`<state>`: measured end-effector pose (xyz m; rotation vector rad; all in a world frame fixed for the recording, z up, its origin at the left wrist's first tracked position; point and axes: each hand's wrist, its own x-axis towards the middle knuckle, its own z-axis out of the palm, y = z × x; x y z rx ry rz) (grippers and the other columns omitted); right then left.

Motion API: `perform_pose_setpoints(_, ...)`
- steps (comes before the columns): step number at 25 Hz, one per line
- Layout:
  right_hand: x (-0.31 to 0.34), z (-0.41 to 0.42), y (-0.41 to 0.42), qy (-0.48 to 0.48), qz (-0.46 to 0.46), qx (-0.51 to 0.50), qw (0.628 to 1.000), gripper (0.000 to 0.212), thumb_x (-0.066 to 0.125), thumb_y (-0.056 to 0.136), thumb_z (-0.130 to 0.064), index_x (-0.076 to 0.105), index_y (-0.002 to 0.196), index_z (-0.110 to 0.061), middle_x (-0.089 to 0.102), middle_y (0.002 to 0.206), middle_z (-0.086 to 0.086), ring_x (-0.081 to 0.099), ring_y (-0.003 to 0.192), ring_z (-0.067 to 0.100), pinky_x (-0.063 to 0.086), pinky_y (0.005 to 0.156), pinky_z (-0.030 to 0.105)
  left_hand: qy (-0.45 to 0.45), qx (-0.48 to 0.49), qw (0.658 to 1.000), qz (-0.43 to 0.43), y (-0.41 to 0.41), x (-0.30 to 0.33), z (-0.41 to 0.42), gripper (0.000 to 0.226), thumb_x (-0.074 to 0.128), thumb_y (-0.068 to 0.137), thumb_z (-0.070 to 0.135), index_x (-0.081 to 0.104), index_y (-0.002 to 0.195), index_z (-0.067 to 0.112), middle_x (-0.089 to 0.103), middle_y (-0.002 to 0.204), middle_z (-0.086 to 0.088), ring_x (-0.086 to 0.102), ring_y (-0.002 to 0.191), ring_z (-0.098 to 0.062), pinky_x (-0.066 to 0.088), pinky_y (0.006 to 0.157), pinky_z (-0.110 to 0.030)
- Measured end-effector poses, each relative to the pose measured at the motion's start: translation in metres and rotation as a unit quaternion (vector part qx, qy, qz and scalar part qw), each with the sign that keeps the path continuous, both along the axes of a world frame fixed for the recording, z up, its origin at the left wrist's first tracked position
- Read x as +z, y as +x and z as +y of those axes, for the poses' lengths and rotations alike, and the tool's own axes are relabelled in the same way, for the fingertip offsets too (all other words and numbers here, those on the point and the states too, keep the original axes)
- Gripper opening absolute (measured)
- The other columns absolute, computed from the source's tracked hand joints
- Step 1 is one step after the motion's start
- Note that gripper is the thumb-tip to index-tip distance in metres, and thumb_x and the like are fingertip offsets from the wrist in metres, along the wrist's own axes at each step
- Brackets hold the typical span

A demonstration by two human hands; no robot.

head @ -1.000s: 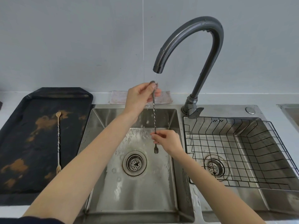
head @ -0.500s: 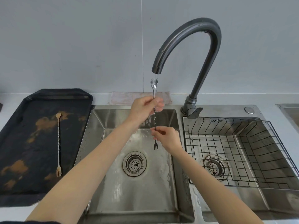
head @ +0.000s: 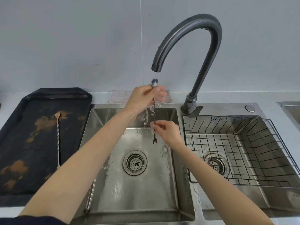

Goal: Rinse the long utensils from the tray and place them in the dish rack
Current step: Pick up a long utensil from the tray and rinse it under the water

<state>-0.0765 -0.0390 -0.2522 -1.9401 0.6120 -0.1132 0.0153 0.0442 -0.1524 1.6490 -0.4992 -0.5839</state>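
A long twisted metal stirrer (head: 154, 111), spoon bowl up and small fork down, hangs upright under the running faucet (head: 191, 51). My left hand (head: 144, 98) grips it just below the spoon bowl. My right hand (head: 167, 132) pinches its lower shaft above the fork tip. Water splashes off it into the left sink basin (head: 134, 192). A second, pale gold stirrer (head: 58, 140) lies lengthwise on the dark tray (head: 24, 143) at the left. The black wire dish rack (head: 253, 151) sits in the right basin and holds no utensils.
The left basin has a round drain strainer (head: 135, 162); another strainer (head: 215, 164) shows beneath the rack. A folded pinkish cloth (head: 120, 97) lies on the ledge behind the sink. The grey wall stands close behind. Another sink edge (head: 290, 109) shows at far right.
My left hand slid down the shaft and back up near the spoon end. The water stream is now stronger and splashes off the stirrer. My right hand stayed on the lower shaft.
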Motion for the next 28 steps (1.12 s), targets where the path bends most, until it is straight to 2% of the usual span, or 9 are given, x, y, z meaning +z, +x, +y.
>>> perform_pose_setpoints(2,0.009,-0.004,0.009,-0.027,-0.013,0.008,1.000,0.022,0.059,0.088,-0.022,0.069,0.103,-0.010,0.074,0.096,0.008,0.068,0.086,0.017,0.051,0.075,0.020,-0.019,0.011,1.000,0.006,0.008,0.005,0.003,0.017,0.050,0.091,0.027,0.066,0.090,0.025,0.070,0.086,0.010,0.070,0.070,0.003,0.055,0.064,-0.011)
perform_pose_setpoints(6,0.030,-0.016,0.025,-0.055,-0.041,0.019,0.997,0.023,0.060,0.087,-0.022,0.068,0.105,-0.009,0.065,0.078,-0.008,0.052,0.056,-0.010,0.042,0.052,0.000,-0.044,0.071,0.996,-0.002,0.030,0.015,0.016,0.022,0.043,0.094,0.028,0.064,0.089,0.026,0.071,0.085,0.008,0.070,0.071,-0.001,0.056,0.068,-0.014)
perform_pose_setpoints(12,0.065,-0.033,0.036,-0.128,-0.085,0.040,0.987,0.018,0.061,0.086,-0.024,0.071,0.097,-0.014,0.064,0.075,-0.009,0.052,0.063,-0.009,0.041,0.062,0.000,-0.044,0.152,0.987,0.025,0.053,0.008,0.058,0.025,0.043,0.095,0.027,0.062,0.080,0.020,0.066,0.081,0.002,0.068,0.064,-0.001,0.056,0.073,-0.017)
perform_pose_setpoints(15,0.077,-0.041,0.038,-0.168,-0.055,0.076,0.981,0.014,0.064,0.084,-0.024,0.072,0.092,-0.017,0.065,0.076,-0.008,0.053,0.063,-0.006,0.043,0.068,0.012,-0.088,0.195,0.972,0.100,0.056,-0.002,0.077,0.022,0.046,0.094,0.023,0.059,0.078,0.016,0.068,0.073,0.001,0.069,0.064,-0.004,0.057,0.072,-0.018)
perform_pose_setpoints(17,0.083,-0.044,0.038,-0.173,-0.053,0.079,0.980,0.012,0.065,0.083,-0.023,0.072,0.091,-0.017,0.065,0.076,-0.008,0.054,0.062,-0.004,0.045,0.064,0.006,-0.117,0.214,0.958,0.148,0.058,-0.010,0.087,0.020,0.046,0.094,0.020,0.056,0.077,0.015,0.069,0.070,0.002,0.069,0.066,-0.005,0.058,0.070,-0.018)
perform_pose_setpoints(20,0.093,-0.042,0.040,-0.109,-0.069,0.094,0.987,0.009,0.066,0.082,-0.015,0.071,0.090,-0.016,0.067,0.077,-0.005,0.060,0.059,-0.007,0.048,0.065,-0.001,-0.121,0.253,0.936,0.212,0.059,-0.027,0.098,0.019,0.045,0.094,0.013,0.049,0.075,0.013,0.069,0.068,0.000,0.066,0.072,-0.008,0.056,0.067,-0.018)
perform_pose_setpoints(22,0.099,-0.037,0.042,-0.058,-0.083,0.109,0.989,0.011,0.065,0.083,-0.008,0.069,0.084,-0.019,0.068,0.081,-0.002,0.066,0.062,-0.004,0.053,0.071,0.006,-0.120,0.278,0.917,0.260,0.059,-0.042,0.104,0.017,0.045,0.093,0.010,0.048,0.076,0.011,0.070,0.058,0.002,0.065,0.070,-0.007,0.056,0.072,-0.022)
perform_pose_setpoints(25,0.107,-0.028,0.047,0.027,-0.106,0.107,0.988,0.018,0.063,0.083,-0.004,0.065,0.076,-0.020,0.067,0.077,-0.001,0.069,0.061,0.002,0.056,0.066,0.010,-0.133,0.300,0.879,0.346,0.054,-0.065,0.112,0.019,0.043,0.094,0.008,0.049,0.076,0.009,0.060,0.076,-0.004,0.059,0.086,-0.010,0.045,0.096,-0.031)
perform_pose_setpoints(28,0.111,-0.023,0.051,0.136,-0.130,0.063,0.980,0.011,0.064,0.083,-0.005,0.064,0.081,-0.016,0.066,0.076,0.003,0.068,0.060,0.002,0.056,0.064,0.010,-0.131,0.305,0.848,0.412,0.046,-0.082,0.116,0.025,0.036,0.097,0.013,0.049,0.076,0.007,0.055,0.080,-0.003,0.052,0.098,-0.012,0.041,0.095,-0.032)
